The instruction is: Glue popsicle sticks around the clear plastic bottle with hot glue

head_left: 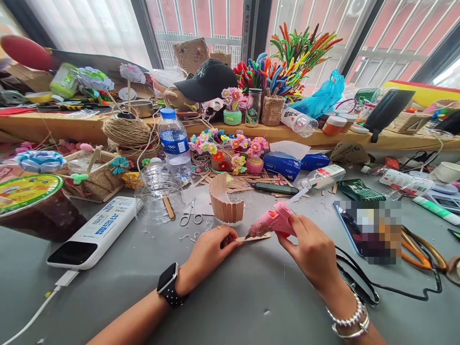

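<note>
My right hand (312, 249) is wrapped round the grip of a pink hot glue gun (275, 219), a glue stick poking out of its back. The gun's nozzle points down at a popsicle stick (257, 238) lying on the table. With thumb and fingertips, my left hand (212, 247) pinches the left end of that stick; a smartwatch is on this wrist. Just beyond stands a curved wall of upright popsicle sticks (226, 206) around part of a clear plastic piece. Small scissors (191, 214) lie left of it.
A cut clear bottle (158, 187), a power bank (94, 232) and a lidded cup (36, 211) stand on the left. Rightward lie a phone (354, 230), orange-handled scissors (419, 249) and a black cord (395, 289). Behind are loose sticks, a utility knife (276, 188) and a water bottle (175, 146).
</note>
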Available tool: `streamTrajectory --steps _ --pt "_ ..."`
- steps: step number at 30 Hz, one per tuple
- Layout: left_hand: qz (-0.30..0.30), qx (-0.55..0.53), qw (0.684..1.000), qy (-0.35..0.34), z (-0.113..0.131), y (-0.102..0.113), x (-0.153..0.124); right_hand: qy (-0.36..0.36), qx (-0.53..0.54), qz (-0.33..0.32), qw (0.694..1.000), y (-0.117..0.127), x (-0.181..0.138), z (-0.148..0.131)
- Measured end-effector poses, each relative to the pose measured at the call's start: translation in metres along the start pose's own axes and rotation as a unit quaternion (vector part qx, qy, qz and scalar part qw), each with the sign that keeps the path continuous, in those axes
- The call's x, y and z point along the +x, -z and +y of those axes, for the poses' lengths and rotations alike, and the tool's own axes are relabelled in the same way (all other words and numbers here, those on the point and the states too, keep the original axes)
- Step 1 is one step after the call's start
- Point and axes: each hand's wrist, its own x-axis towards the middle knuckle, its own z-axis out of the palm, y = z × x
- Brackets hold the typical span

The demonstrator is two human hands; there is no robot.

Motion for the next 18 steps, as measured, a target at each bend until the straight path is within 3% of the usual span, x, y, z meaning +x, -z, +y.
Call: streamTrajectory --steps 18 --pt "0.011 -0.005 1.0 -0.006 -0.0014 -0.0018 0.0005 -0.009 -0.002 -0.005 1.0 -0.0024 -0.0024 -0.0005"
